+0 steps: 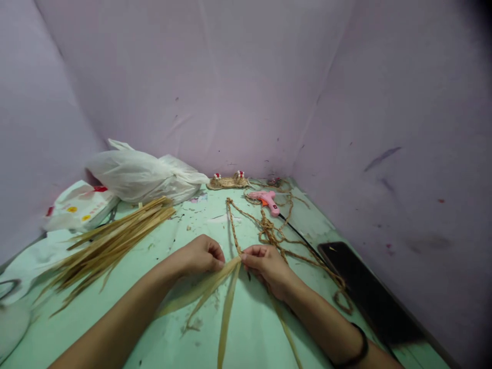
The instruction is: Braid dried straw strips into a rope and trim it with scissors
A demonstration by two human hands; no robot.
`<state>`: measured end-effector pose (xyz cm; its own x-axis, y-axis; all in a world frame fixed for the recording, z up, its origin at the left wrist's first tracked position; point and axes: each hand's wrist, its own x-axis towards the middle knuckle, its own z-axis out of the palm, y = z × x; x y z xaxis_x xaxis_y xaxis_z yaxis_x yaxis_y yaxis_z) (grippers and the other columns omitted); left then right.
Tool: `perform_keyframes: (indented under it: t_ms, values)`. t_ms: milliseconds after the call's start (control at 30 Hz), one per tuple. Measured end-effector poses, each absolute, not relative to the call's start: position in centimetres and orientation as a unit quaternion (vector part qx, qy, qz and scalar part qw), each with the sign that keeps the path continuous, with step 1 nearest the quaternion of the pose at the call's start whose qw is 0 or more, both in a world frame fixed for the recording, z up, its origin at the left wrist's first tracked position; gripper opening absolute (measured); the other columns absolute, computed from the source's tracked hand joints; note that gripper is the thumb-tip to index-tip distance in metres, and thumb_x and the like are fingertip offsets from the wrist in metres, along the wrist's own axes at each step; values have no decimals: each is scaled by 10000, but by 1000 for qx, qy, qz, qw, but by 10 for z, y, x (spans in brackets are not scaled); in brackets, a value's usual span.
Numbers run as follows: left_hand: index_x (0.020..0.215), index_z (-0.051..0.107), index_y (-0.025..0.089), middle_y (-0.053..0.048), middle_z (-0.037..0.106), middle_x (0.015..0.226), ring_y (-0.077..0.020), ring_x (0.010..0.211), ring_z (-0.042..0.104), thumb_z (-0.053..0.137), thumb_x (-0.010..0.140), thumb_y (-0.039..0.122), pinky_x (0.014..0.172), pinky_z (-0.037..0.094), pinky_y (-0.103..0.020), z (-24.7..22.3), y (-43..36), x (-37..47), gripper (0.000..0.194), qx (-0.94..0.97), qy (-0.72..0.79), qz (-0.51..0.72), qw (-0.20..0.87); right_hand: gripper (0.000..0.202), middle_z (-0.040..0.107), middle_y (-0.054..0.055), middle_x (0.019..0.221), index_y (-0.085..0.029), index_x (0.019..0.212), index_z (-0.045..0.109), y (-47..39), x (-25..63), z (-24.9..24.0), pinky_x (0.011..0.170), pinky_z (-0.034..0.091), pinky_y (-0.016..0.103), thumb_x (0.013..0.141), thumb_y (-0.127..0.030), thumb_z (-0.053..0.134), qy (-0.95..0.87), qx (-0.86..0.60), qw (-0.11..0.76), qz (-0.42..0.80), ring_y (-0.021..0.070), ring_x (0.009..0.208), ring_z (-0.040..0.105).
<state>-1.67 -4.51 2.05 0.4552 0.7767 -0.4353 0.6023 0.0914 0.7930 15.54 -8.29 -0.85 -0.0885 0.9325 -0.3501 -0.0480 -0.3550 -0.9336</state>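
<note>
A thin braided cord of dried plant fibre runs down the middle of the table. At its lower end, loose flat leaf strips fan out toward me. My right hand is closed, its thumb and forefinger pinching the cord where the braiding ends. Just left of that point, my left hand has its fingers curled together on a wide pale strip; its fingertips are partly hidden. Other strips hang free below the hands, and one passes under my right wrist.
Dried leaf strips lie bundled at left, near a white plastic bag and a printed white package. At right are a pink glue gun, tangled braided cord and a dark flat object. A woven piece stands behind.
</note>
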Motion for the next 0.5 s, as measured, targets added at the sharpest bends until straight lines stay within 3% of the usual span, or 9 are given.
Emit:
perform_keyframes:
  t_ms: [167, 333, 500]
  values:
    - [662, 624, 124, 22, 517, 539, -97, 504, 423, 518, 533, 237, 493, 318, -208, 21, -46, -12, 202, 707, 524, 129, 458, 161, 488, -54, 444, -136, 599, 545, -83, 155, -9, 361, 111, 214, 580, -278, 618, -403, -552, 393, 615, 24, 330, 250]
    - [568, 633, 107, 38, 386, 425, -74, 429, 294, 499, 599, 313, 429, 224, -214, 14, -50, -5, 247, 697, 529, 136, 465, 157, 474, -56, 435, -135, 584, 537, -83, 155, -11, 369, 114, 216, 587, -272, 614, -411, -549, 394, 612, 26, 336, 253]
    - [560, 648, 103, 46, 362, 397, -67, 421, 268, 552, 570, 300, 431, 215, -215, 13, -53, 0, 219, 654, 561, 155, 483, 146, 505, -41, 460, -137, 575, 543, -83, 154, -9, 378, 149, 211, 574, -255, 630, -405, -549, 405, 609, 31, 362, 291]
